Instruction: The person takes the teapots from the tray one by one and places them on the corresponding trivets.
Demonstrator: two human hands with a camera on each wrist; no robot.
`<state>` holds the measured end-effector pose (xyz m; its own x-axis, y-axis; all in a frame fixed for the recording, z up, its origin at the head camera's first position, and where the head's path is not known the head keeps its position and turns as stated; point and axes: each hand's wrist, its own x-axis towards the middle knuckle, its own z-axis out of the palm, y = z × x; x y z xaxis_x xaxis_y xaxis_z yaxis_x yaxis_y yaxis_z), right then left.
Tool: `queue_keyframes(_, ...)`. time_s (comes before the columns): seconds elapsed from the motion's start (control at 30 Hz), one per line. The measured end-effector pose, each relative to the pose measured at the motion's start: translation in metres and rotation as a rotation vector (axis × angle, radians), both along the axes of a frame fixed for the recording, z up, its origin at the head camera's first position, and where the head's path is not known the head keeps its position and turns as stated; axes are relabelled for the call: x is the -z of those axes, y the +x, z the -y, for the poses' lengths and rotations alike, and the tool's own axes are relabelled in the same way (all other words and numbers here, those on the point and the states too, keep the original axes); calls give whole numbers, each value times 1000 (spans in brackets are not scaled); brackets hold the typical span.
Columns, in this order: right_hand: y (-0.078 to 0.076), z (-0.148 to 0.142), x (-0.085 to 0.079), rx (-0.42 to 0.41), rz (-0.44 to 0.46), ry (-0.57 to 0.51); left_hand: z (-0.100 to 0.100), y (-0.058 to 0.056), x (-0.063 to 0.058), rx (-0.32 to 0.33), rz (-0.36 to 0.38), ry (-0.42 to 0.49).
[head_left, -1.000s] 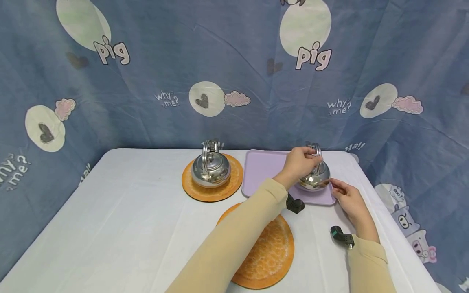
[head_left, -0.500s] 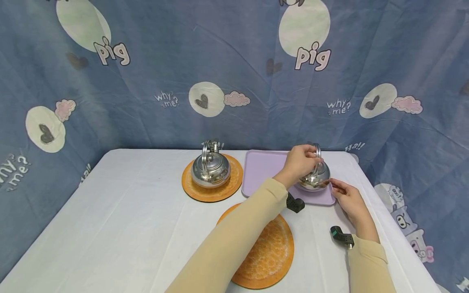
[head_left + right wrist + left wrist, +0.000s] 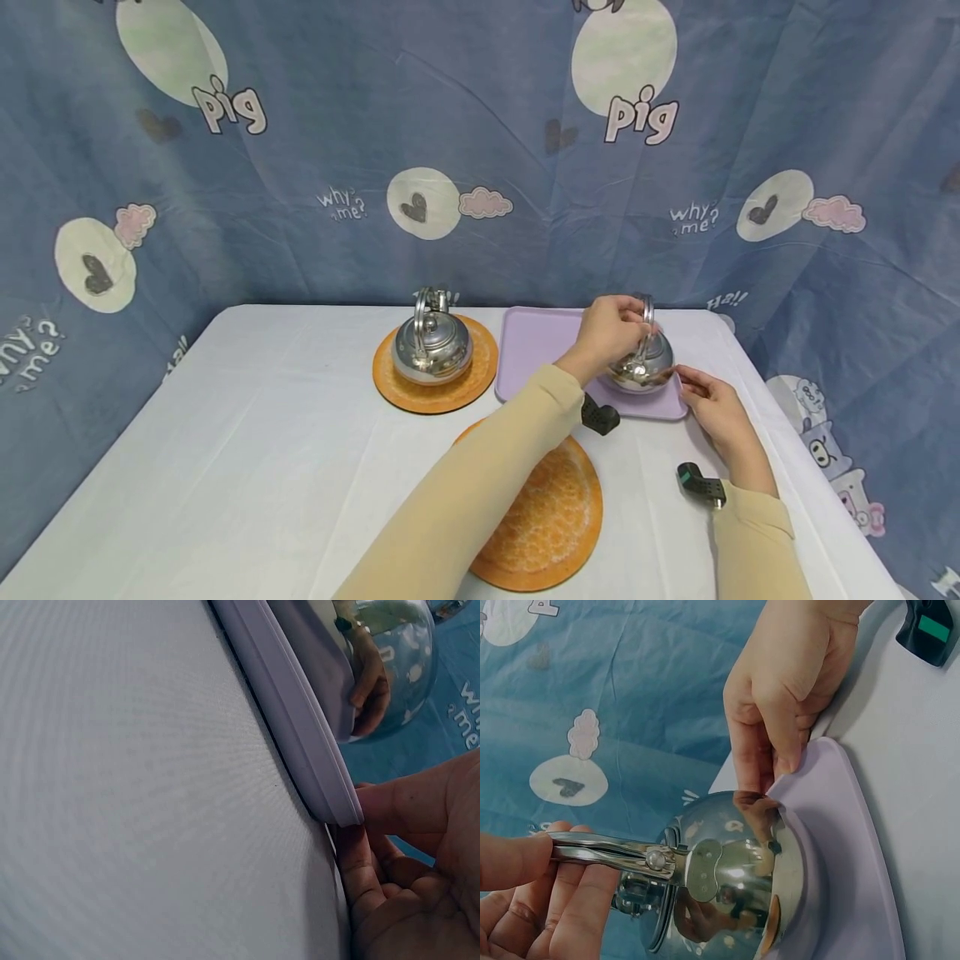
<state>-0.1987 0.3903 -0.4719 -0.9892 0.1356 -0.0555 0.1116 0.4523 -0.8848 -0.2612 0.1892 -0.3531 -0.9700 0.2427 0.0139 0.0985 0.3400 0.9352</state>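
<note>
A shiny metal kettle [image 3: 639,372] stands on the right part of a lilac tray [image 3: 528,354]. My left hand [image 3: 606,335] holds its upright handle, and in the left wrist view the fingers and thumb wrap the handle [image 3: 604,851]. At the tray's right front corner, my right hand [image 3: 716,414] pinches the rim [image 3: 304,742], with the thumb over it and fingers beneath. The kettle's body is close to the right fingertips. A second metal kettle [image 3: 431,348] sits on an orange round mat [image 3: 384,371] left of the tray.
Another orange round mat [image 3: 558,512] lies nearer on the white table [image 3: 247,450], partly covered by the left sleeve [image 3: 465,492]. Behind the table hangs a blue printed cloth [image 3: 480,267], close to its back edge.
My left hand and the kettle it holds have shifted slightly to the left on the tray. The right hand stays at the tray's corner.
</note>
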Motion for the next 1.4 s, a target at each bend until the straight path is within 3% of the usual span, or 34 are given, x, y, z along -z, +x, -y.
queue_keyframes(0.47,2,0,0,7,7,36,16,0,-9,-15,31,68)
queue_keyframes(0.9,1,1,0,-1,-5,33,40,0,-21,9,62,203)
queue_keyframes(1.4,2,4,-1,4,-4,61,78,11,-35,72,7,199)
